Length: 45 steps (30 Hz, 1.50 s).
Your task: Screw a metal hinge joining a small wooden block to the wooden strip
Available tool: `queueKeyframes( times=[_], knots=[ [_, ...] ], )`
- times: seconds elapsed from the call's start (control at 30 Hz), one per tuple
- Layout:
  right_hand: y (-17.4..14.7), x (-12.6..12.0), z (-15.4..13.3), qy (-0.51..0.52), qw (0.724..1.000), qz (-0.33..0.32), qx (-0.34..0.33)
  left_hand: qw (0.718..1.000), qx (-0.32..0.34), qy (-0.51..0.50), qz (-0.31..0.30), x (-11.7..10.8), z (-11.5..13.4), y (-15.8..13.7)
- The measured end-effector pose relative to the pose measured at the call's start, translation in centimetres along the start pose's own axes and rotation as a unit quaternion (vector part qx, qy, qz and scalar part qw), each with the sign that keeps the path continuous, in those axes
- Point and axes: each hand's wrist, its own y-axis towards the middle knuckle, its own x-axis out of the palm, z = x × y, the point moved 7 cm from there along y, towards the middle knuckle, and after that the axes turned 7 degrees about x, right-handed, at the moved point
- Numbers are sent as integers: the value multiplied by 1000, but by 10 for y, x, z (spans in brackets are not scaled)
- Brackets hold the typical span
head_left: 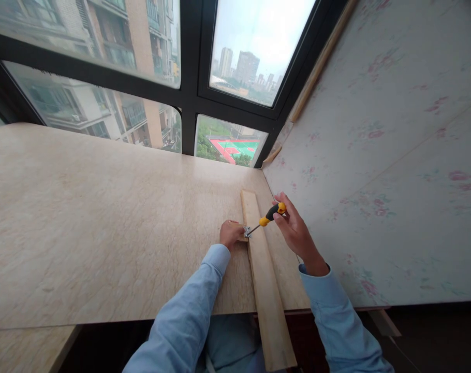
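Floral wallpaper (394,155) (pink on white) and a broad windowsill (103,217) suggest a home.

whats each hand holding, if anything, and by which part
The right hand holds a screwdriver by its handle. The left hand grips a short wooden piece beside the metal fitting; exact finger placement is hidden.

So the long flat pale-wood board (267,277) runs from 12 to roughly 5:30 on the beige marbled counter (103,223), near end hanging past the edge. Small silver metal fitting (247,232) at its 9 o'clock side, tip of a yellow-and-black screwdriver (273,213) on that, handle toward 2. Black-framed glass window (189,77) at 12, white floral-print wall (398,166) at 3.
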Motion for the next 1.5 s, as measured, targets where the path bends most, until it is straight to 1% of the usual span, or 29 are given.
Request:
queueKeyframes(
  times=[0.03,0.1,0.17,0.23,0.3,0.37,0.43,0.5,0.57,0.67,0.73,0.8,0.87,0.93,1.0,1.03,1.1,1.17,1.23,1.3,1.37,1.43,1.5],
  knots=[
    [0,-1,-1,-7,1000,0,6,1000,-1,4,-2,0,0,0],
    [1,-7,-5,-63,998,29,7,1000,-3,12,-6,0,0,-1],
    [2,-11,-10,-134,989,68,-7,1000,-5,19,-9,1,1,-1],
    [2,-11,-11,-162,983,85,-15,1000,-7,26,-12,1,0,0],
    [2,-7,-4,-118,991,65,0,999,-9,29,-13,1,0,0],
    [2,0,7,-29,999,17,29,999,-8,37,-13,1,-1,1],
    [1,6,13,48,997,-32,51,999,-6,48,-14,1,-2,2],
    [0,7,13,81,993,-55,62,998,-7,57,-16,1,-2,3],
    [0,4,7,52,996,-46,64,998,-11,56,-19,2,-3,3],
    [1,-5,-6,-76,996,26,41,998,-13,49,-23,2,-2,2],
    [-1,-8,-9,-128,989,65,32,999,-14,44,-23,2,-1,1],
    [-2,-6,-4,-102,992,56,44,999,-15,39,-22,2,0,1],
    [-4,0,3,-31,998,13,55,999,-16,34,-20,1,1,0],
    [-7,3,4,34,998,-27,41,999,-15,28,-19,1,2,0],
    [-7,2,0,55,997,-48,21,999,-15,23,-19,1,3,-1],
    [-7,1,-3,46,998,-50,16,999,-15,22,-18,1,3,-1],
    [-4,-2,-7,-12,999,-31,13,1000,-15,21,-18,1,3,-1],
    [-1,-7,-11,-99,995,13,8,1000,-14,20,-17,1,4,-2],
    [0,-11,-13,-165,985,58,-2,1000,-12,17,-16,1,4,-2],
    [0,-9,-10,-168,983,71,-3,1000,-9,14,-15,0,5,-3],
    [-2,-5,-4,-111,993,45,3,1000,-6,11,-14,0,5,-3],
    [-4,2,1,-35,999,-11,5,1000,-3,11,-12,0,6,-3],
    [-5,7,2,27,998,-63,5,1000,-2,13,-11,0,6,-3]
  ],
)
